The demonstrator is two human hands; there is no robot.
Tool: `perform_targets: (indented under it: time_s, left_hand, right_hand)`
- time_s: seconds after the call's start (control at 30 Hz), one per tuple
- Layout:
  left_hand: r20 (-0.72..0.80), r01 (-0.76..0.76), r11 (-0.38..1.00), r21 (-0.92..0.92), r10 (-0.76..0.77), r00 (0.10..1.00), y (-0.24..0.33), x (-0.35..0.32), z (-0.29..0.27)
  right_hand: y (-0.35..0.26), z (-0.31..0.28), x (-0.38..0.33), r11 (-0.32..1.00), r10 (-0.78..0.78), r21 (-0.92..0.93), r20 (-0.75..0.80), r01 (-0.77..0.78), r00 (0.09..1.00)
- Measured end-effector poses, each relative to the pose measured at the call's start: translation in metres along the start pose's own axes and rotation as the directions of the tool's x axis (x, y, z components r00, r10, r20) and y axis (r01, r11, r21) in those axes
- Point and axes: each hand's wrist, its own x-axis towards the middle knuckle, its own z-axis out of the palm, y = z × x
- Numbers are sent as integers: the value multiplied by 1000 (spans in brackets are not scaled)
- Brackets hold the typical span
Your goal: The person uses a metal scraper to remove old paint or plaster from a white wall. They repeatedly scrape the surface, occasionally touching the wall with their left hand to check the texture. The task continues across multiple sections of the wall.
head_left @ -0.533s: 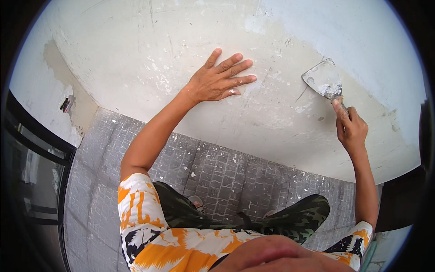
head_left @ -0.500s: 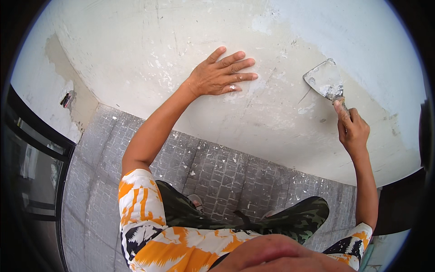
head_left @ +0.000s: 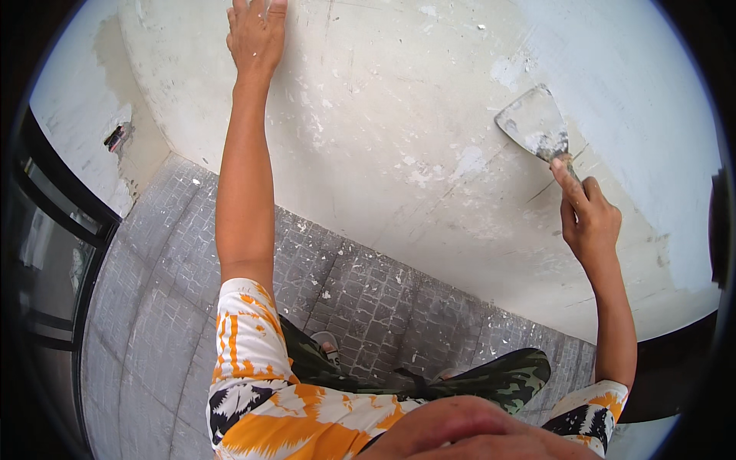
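My right hand (head_left: 592, 216) grips the handle of a putty knife (head_left: 537, 123), its forefinger stretched along the neck. The wide blade is smeared with whitish residue and points up and to the left, over the wall (head_left: 383, 130); whether it touches the surface I cannot tell. At the upper left, my left hand (head_left: 257, 37) is stretched far up at the wall with its fingers extended, the tips cut off by the picture's edge. It holds nothing that I can see. Beige, scuffed patches and smoother white areas cover the wall.
Grey paving (head_left: 368, 299) dotted with white flakes runs along the wall's foot. A wall opening with wires (head_left: 116, 138) is at the left, above a dark-framed glass door (head_left: 57, 253). My legs in camouflage trousers (head_left: 491, 379) are bent below.
My left hand has moved up and left along the wall, straightening the arm. My right hand has shifted slightly left and up with the putty knife.
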Motion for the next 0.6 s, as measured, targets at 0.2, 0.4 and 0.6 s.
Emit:
perform_targets:
  time_s: [0.2,0.4,0.6]
  left_hand:
    - [-69,-160,934,-319,145,987,1,-68,43]
    - [85,-57,951,-304,87,993,-8,-69,5]
    - [112,-351,903,-248,387,915,26,-78,18]
  right_hand:
    - [-63,20,93,992,-1,126,-132,17,991]
    - [-52,6,46,980,155,159,-226,-120,962]
    - [-47,16,65,969,175,212,-226,-127,958]
